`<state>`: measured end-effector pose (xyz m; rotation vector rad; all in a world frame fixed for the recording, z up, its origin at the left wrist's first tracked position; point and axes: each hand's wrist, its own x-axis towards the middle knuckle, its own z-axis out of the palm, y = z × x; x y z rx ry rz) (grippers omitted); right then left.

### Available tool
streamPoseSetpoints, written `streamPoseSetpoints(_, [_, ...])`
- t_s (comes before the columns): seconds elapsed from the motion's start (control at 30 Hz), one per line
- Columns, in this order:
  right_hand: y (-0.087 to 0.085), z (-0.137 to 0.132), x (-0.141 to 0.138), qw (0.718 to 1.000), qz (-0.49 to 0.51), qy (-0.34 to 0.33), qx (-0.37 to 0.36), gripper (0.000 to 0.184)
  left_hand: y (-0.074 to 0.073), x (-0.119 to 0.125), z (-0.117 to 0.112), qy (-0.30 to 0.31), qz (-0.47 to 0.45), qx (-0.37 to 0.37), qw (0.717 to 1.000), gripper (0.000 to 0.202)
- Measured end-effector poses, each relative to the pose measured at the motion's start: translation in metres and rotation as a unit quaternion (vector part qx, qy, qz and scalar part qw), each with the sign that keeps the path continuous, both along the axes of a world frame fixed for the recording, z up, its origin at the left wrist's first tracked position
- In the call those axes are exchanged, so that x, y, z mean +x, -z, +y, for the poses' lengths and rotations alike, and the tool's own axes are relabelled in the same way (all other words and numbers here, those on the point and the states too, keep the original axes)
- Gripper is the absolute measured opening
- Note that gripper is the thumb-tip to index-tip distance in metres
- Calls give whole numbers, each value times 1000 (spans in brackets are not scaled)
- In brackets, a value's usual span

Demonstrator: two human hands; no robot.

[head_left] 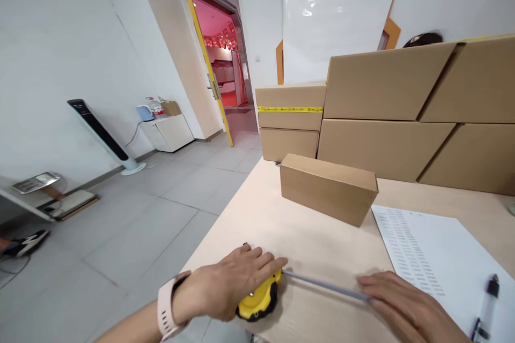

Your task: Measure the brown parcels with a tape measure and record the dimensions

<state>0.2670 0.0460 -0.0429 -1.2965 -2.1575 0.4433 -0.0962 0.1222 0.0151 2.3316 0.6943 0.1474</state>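
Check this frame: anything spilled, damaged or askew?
Nothing stands out. The small brown cardboard box looks intact, the thin grey tape blade runs straight from the yellow-and-black tape measure to the right hand, and no spill shows.

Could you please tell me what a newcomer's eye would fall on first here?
Probably the yellow tape measure under the left hand, its blade drawn out above the table to the right hand. Next, perhaps, the stacked cardboard boxes at the table's far side, and the bright red-pink room beyond the open door at the back.
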Motion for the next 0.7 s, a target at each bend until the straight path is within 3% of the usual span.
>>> streamPoseSetpoints(0.13, [-3, 10, -27, 999, 4, -35, 11, 19, 1, 7, 11, 62, 92, 50, 993, 96])
streamPoseSetpoints(0.33, [5, 21, -51, 998, 58, -28, -8, 20, 4, 25, 26, 77, 135, 65, 986, 105])
streamPoseSetpoints(0.43, [7, 23, -38, 989, 112, 84, -44, 24, 5, 24, 30, 73, 132, 45, 987, 118])
streamPoseSetpoints(0.5, [4, 25, -23, 961, 176, 199, -83, 30, -3, 23, 34, 65, 80, 14, 995, 119])
streamPoseSetpoints(0.57, [-2, 30, -6, 914, 260, 284, -130, 39, -17, 25, 44, 11, -20, -10, 1000, 110])
streamPoseSetpoints(0.63, [-12, 38, 6, 867, 350, 309, -174, 48, -32, 34, 63, -118, -153, -12, 981, 96])
streamPoseSetpoints(0.7, [-23, 48, 13, 829, 419, 299, -218, 58, -43, 49, 89, -281, -305, -54, 908, 88])
